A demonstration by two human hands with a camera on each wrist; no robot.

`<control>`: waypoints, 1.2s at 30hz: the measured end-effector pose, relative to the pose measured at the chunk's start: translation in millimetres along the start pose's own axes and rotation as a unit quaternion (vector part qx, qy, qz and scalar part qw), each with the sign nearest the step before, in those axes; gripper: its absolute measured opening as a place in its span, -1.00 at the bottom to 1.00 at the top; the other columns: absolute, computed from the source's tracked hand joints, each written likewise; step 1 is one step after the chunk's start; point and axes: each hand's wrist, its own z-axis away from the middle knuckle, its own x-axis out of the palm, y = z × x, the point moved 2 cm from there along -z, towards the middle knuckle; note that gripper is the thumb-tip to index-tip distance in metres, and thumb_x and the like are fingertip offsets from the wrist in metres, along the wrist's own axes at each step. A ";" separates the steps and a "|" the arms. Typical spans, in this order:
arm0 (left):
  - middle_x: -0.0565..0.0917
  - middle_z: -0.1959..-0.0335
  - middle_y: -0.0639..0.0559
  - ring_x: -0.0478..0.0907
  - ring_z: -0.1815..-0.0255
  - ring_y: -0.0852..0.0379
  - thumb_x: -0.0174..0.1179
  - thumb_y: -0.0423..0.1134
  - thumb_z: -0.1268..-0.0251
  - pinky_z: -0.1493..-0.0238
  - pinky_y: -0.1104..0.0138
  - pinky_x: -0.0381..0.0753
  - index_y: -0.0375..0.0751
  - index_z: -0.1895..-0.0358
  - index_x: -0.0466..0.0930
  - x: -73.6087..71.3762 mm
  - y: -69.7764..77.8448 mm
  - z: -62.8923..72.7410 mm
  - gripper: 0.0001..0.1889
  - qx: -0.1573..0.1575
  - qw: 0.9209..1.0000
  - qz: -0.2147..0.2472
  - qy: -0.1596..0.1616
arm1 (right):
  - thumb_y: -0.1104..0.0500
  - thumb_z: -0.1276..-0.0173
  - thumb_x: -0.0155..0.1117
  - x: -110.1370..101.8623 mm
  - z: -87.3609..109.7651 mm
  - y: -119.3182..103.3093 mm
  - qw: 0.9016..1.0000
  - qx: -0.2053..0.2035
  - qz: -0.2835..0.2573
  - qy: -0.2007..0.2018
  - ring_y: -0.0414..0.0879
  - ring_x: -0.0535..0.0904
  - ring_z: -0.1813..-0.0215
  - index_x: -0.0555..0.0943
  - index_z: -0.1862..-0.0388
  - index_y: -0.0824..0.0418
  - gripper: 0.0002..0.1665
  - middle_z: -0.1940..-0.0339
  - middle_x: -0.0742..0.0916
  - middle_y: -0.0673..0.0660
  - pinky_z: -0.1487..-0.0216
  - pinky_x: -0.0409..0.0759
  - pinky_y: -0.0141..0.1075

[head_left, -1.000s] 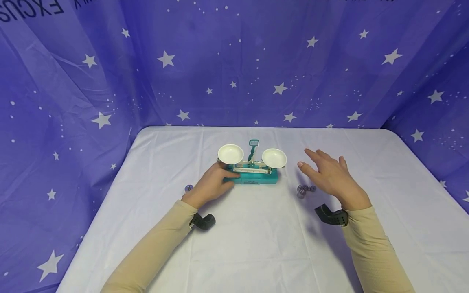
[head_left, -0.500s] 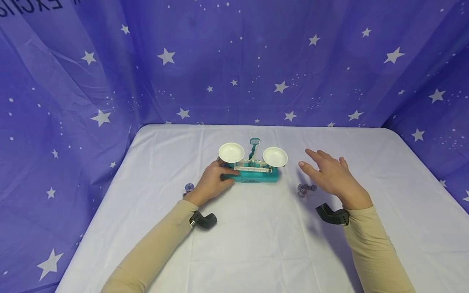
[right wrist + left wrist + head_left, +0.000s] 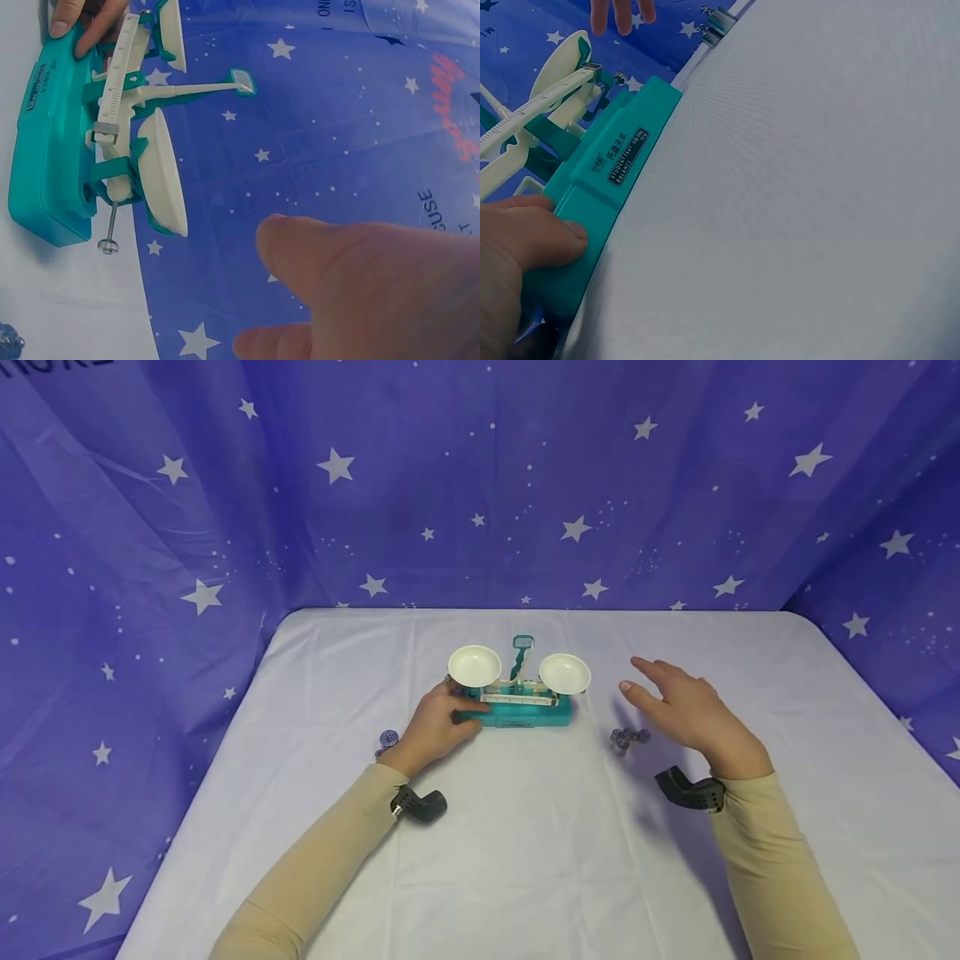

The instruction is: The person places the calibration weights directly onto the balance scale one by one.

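Deep blue fabric printed with white stars hangs behind and at both sides of a white tablecloth. Toward the cloth's far edge, near the middle, a teal tray balance stands upright, with a cream left pan and a matching right pan above it. Between the pans rises a teal-framed plate, and a white graduated ruler runs across the front. From the right wrist, a metal slider shows near the ruler's right end, and a threaded rod with a nut sticks out past the right pan.

The person's left hand grips the left end of the balance, its thumb pressed on the front face. The right hand is held in the air to the right of the balance, fingers extended, thumb spread apart, holding nothing. Just beside it on the cloth sits a cluster of small metal weights; how many is hard to tell at this size. Another few weights lie beside the left wrist. Both arms wear beige sleeves and black wrist mounts.
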 end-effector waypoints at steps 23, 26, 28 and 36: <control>0.57 -0.31 -0.33 0.46 -0.41 -0.30 0.41 -0.40 -0.09 -0.46 -0.13 0.42 -0.24 0.14 0.83 -0.9 2.0 -0.2 -0.77 -0.016 1.000 0.010 0.001 | -0.25 -0.55 0.05 -2.7 -3.5 19.8 0.990 0.022 -0.128 0.049 0.38 0.41 -0.46 0.26 -0.60 0.15 -0.18 -0.55 0.41 0.38 -0.35 0.47 0.28; 0.57 -0.30 -0.33 0.47 -0.40 -0.30 0.39 -0.41 -0.09 -0.45 -0.14 0.43 -0.25 0.15 0.83 -1.8 0.7 0.2 -0.78 -0.016 1.000 0.014 0.001 | -0.19 -0.54 0.10 3.4 -6.1 20.8 0.986 0.007 -0.152 0.068 0.32 0.49 -0.41 0.33 -0.56 0.18 -0.24 -0.52 0.48 0.31 -0.32 0.53 0.23; 0.57 -0.30 -0.34 0.47 -0.39 -0.31 0.38 -0.41 -0.09 -0.44 -0.15 0.44 -0.26 0.15 0.83 -1.3 0.7 0.2 -0.77 -0.013 1.000 0.017 0.001 | -0.16 -0.55 0.11 9.0 -5.8 23.8 0.984 -0.003 -0.162 0.072 0.30 0.53 -0.38 0.37 -0.53 0.20 -0.28 -0.48 0.52 0.31 -0.30 0.55 0.21; 0.57 -0.30 -0.35 0.48 -0.39 -0.31 0.38 -0.40 -0.09 -0.44 -0.14 0.44 -0.26 0.14 0.83 1.0 3.3 0.6 -0.77 -0.013 1.000 0.020 0.003 | -0.06 -0.53 0.17 31.7 8.3 42.6 0.983 -0.033 -0.153 0.091 0.29 0.53 -0.38 0.53 -0.38 0.25 -0.42 -0.32 0.65 0.34 -0.39 0.43 0.26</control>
